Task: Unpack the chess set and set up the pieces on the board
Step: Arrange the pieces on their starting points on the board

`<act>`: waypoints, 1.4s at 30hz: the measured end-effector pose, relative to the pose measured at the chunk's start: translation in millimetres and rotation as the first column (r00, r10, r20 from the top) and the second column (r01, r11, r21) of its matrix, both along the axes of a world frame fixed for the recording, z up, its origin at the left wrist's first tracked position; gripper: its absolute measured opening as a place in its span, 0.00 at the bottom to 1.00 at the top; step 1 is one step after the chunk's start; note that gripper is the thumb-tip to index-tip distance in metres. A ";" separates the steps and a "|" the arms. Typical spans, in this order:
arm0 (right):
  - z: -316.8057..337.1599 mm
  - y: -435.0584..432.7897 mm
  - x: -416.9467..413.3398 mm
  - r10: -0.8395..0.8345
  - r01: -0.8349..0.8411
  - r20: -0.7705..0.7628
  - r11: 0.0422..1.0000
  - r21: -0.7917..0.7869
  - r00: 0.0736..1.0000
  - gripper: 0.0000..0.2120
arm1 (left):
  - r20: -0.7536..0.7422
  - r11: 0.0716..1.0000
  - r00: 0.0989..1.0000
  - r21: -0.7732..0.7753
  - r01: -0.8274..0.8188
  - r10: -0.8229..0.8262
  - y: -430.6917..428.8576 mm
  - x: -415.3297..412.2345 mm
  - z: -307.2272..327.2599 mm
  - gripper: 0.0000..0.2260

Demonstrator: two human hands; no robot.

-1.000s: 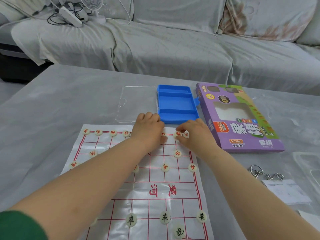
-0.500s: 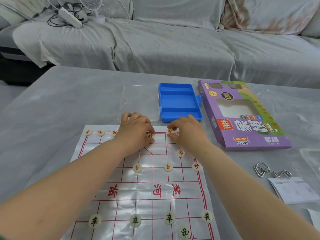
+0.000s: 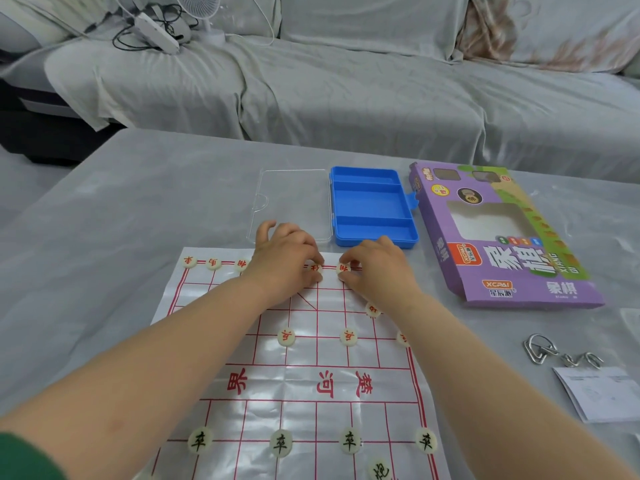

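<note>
Grey cloth covered the surface point(image 3: 138, 209), with a draped sofa point(image 3: 346, 81) behind it. At the far edge of the board point(image 3: 263, 382), the right hand point(image 3: 377, 271) had its fingers point(image 3: 353, 262) curled, with thumb and forefinger pinching a red piece point(image 3: 343, 268) on the back row. Just beside it, the left hand point(image 3: 284, 265) had its fingers point(image 3: 311, 258) curled down, their tips closed on a second red piece point(image 3: 316, 269) that was half hidden beneath them.

Left of the hands, three more back-row pieces point(image 3: 213, 263) sat on their line. The right end of that row was hidden behind the right hand. Nearer the viewer, a lone red piece point(image 3: 373, 309) showed by the right wrist, and three red pawns point(image 3: 286, 337) stood in a row, with the forearms covering the rest of it. Across the river markings, four black pawns point(image 3: 280, 443) were lined up, and one more black piece point(image 3: 381, 471) lay at the bottom edge. The black back row fell outside the view.

Beyond the board, the blue tray point(image 3: 372, 206) showed only bare plastic in its three compartments. Its clear lid point(image 3: 294, 202) lay open flat beside it, and the purple box point(image 3: 502, 237) lay to the right. Unpacking looked finished. The red side seemed nearly set, with its back-row centre being settled. How much of the black side remained could not be told.

Near the right edge lay a metal puzzle point(image 3: 554, 351) and a leaflet point(image 3: 602, 393).
</note>
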State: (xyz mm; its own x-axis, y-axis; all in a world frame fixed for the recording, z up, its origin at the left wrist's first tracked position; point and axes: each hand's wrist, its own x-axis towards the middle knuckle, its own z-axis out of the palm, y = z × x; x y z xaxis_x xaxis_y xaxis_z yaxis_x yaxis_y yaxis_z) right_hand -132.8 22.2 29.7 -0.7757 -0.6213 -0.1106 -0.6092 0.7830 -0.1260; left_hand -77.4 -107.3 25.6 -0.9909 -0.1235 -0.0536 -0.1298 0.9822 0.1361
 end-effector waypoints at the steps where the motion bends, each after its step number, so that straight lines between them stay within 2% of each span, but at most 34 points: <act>1: -0.1 0.0 -0.5 0.001 -0.001 -0.001 1.000 0.002 1.000 0.18 | -0.001 1.000 1.000 -0.001 -0.001 0.001 0.1 -0.4 -0.6 0.14; 7: 5.4 5.2 0.3 -0.034 0.036 0.042 0.998 -0.055 0.999 0.20 | -0.034 1.000 0.999 -0.004 -0.005 0.005 -3.6 4.2 2.1 0.19; 11: 13.7 25.4 2.9 -0.086 0.091 0.043 0.989 -0.115 0.995 0.18 | -0.099 0.998 0.993 0.030 -0.054 0.057 -13.7 17.8 5.9 0.17; 16: 13.2 46.5 10.2 -0.154 0.159 0.061 0.983 -0.093 0.986 0.16 | -0.125 0.989 0.981 0.037 -0.142 0.146 -27.7 32.9 6.7 0.14; 22: 14.1 23.4 13.1 -0.083 0.084 0.024 0.996 -0.038 0.996 0.19 | -0.103 0.992 0.986 0.008 -0.129 0.129 -19.0 35.7 4.0 0.13; 27: 4.3 0.5 11.6 -0.059 0.058 -0.029 0.998 -0.020 0.998 0.20 | -0.144 0.989 0.979 0.059 -0.136 0.144 -26.5 41.3 -4.5 0.16; 35: 2.1 2.0 8.7 -0.066 0.066 -0.007 0.998 -0.022 0.998 0.19 | -0.154 0.979 0.972 0.126 -0.158 0.177 -33.9 47.0 -9.3 0.20; 42: 12.8 38.6 8.6 -0.223 0.234 0.075 0.948 -0.214 0.972 0.17 | -0.166 0.973 0.966 0.152 -0.174 0.199 -40.2 54.0 -6.7 0.19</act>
State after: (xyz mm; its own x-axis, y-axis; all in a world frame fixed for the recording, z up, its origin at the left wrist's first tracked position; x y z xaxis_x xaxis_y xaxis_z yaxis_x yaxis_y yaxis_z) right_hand -124.2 60.7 42.4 -0.8966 -0.4416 -0.0327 -0.4062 0.8497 -0.3362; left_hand -23.4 -147.5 18.9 -0.9458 -0.3109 0.0939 -0.2702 0.9137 0.3034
